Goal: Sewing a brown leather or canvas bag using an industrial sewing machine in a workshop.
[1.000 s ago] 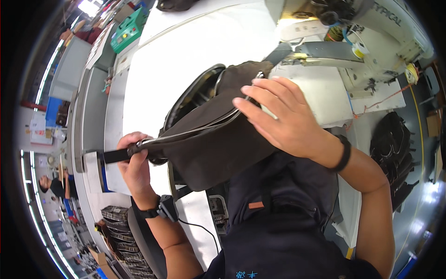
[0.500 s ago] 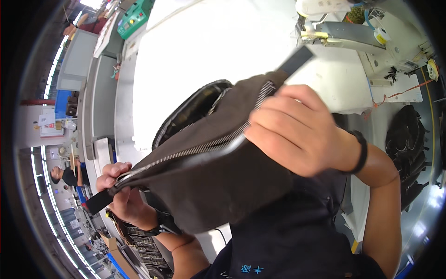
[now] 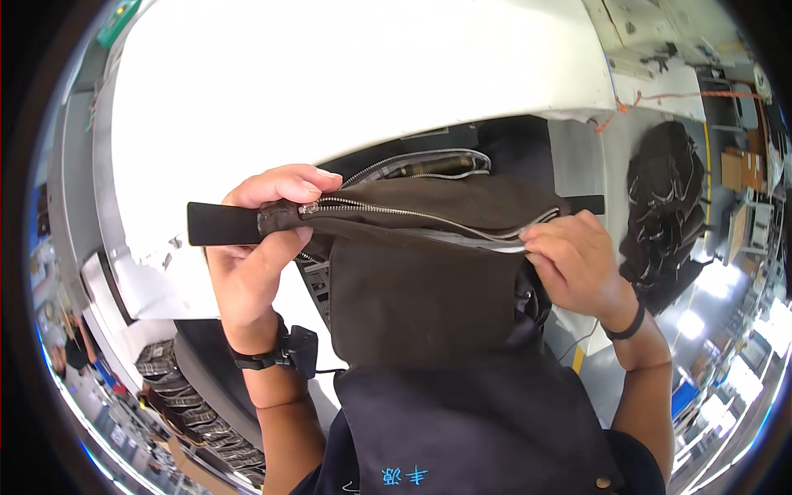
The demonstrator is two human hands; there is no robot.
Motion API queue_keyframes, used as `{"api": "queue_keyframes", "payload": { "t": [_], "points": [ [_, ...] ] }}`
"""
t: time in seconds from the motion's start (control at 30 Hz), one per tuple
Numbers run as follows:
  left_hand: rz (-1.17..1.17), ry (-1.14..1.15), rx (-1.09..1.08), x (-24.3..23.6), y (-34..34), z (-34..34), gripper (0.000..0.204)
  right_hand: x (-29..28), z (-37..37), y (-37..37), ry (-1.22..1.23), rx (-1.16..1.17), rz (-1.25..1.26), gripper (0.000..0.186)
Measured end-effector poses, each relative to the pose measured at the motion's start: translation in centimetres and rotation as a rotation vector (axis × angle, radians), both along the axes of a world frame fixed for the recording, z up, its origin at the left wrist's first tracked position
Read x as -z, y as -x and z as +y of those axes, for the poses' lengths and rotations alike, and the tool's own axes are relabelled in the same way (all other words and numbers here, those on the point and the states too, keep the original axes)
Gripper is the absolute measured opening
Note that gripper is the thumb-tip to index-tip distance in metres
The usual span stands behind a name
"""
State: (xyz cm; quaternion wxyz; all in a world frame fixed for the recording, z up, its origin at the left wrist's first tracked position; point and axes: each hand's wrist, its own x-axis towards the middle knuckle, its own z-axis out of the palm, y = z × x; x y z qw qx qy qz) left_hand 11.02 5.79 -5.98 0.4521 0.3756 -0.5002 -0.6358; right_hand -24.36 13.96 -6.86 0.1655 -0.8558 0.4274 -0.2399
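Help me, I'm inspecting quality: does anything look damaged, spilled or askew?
Nothing stands out. The bag, held by the left hand and right hand, shows no visible tear; its nearer zipper looks merely open.

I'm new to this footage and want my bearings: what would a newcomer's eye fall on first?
Probably the dark brown bag at mid-picture, its silver zipper running between the left hand and right hand, which grip it near its ends. Next, the bright white table filling the upper part, and a dark heap at right.
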Motion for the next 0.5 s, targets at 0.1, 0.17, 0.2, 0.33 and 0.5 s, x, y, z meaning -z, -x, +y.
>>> {"api": "queue_keyframes", "payload": {
  "t": [0.1,0.17,0.2,0.33,0.5],
  "points": [
    [-0.079,0.004,0.049,1.2,0.5,-0.3,0.034,1.6,1.5,-0.3,-0.075,0.043,0.012,0.027],
    [-0.142,0.030,0.085,1.5,0.3,-0.4,0.038,2.3,1.4,-0.6,-0.135,0.030,0.013,0.037],
    [-0.183,0.026,0.104,1.5,0.2,-0.5,0.041,2.5,1.1,-0.8,-0.123,0.017,0.009,0.037],
    [-0.309,0.003,0.106,1.1,-0.2,-0.2,0.049,3.1,0.1,-2.0,-0.148,0.065,0.110,0.050],
    [-0.469,0.084,0.094,0.5,-0.1,0.5,0.056,3.3,-0.5,-2.4,-0.130,0.135,0.198,0.057]
  ]
}}
